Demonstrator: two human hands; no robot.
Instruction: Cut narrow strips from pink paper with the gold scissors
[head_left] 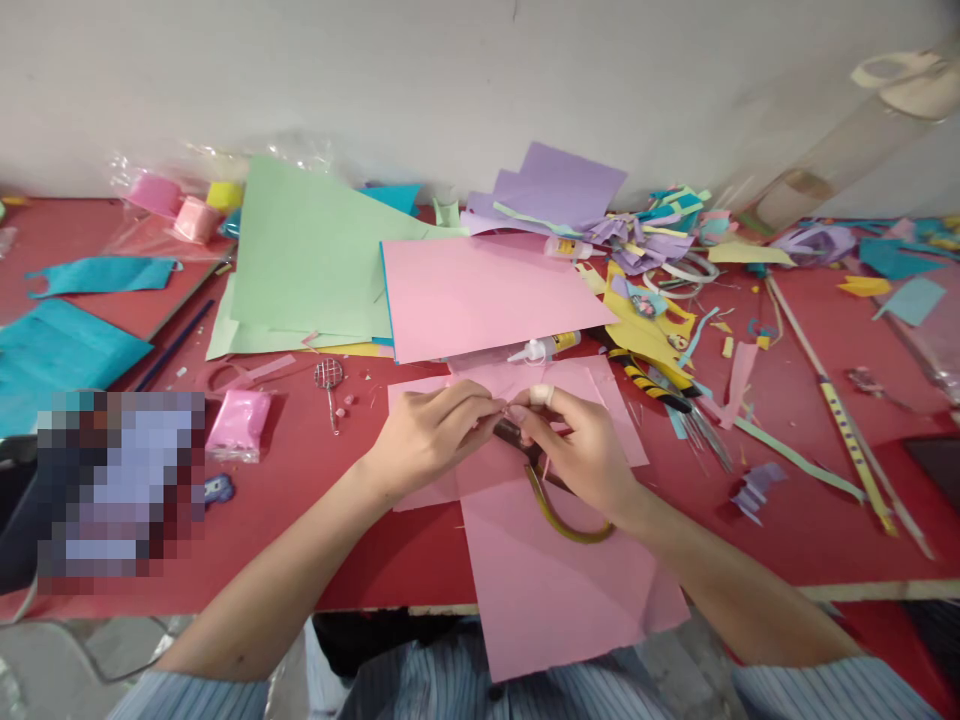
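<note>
My left hand (439, 430) and my right hand (581, 445) meet at the fingertips over pink paper. Each is closed in a pinch on something tiny and pinkish that I cannot make out. A pale wrap (541, 396) covers a finger of my right hand. Directly below lies a tool with a curved olive-yellow handle (577, 533), partly hidden by my right hand; its kind is unclear. Underneath it, a pink paper sheet (555, 590) hangs past the table's front edge. Just beyond the hands rests a small glue bottle (547, 347).
Green (307, 260), pink (487, 295) and purple (559, 185) sheets lie toward the wall. Yellow-black pliers (649, 383) and paper scraps are at right. A pink packet (240, 424), a wire whisk-like piece (328, 378) and a blurred-out patch (124, 480) are at left.
</note>
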